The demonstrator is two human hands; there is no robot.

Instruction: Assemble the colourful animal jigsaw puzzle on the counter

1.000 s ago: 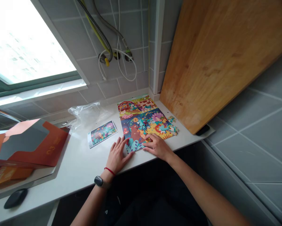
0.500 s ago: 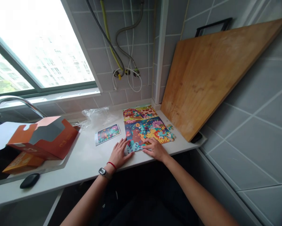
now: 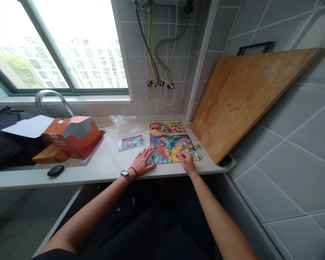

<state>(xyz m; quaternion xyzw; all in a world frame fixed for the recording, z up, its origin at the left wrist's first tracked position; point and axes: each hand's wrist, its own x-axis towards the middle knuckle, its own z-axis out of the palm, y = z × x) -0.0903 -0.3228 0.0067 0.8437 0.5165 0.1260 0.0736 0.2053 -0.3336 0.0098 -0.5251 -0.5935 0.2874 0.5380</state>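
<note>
A colourful jigsaw puzzle (image 3: 171, 147) of cartoon animals lies flat on the white counter. My left hand (image 3: 141, 163) rests with fingers spread on the counter, its fingertips at the puzzle's lower left corner. Over the puzzle's lower right part, my right hand (image 3: 187, 161) is closed, with thumb and fingers curled together. Whatever it may hold is hidden. Some puzzle pieces (image 3: 198, 147) sit unevenly along the puzzle's right edge. A small picture card (image 3: 132, 142) of a similar scene lies to the left of the puzzle.
Crumpled clear plastic (image 3: 124, 124) lies behind the card. Left are an open orange box (image 3: 77, 139), a smaller orange box (image 3: 50, 154), a black mouse-shaped object (image 3: 55, 170) and a faucet (image 3: 54, 94). A wooden board (image 3: 246, 97) leans against the right wall.
My right hand has moved right across the puzzle, and its fingers have gone from spread to curled. The left hand stays near the lower left corner. The camera view has shifted.
</note>
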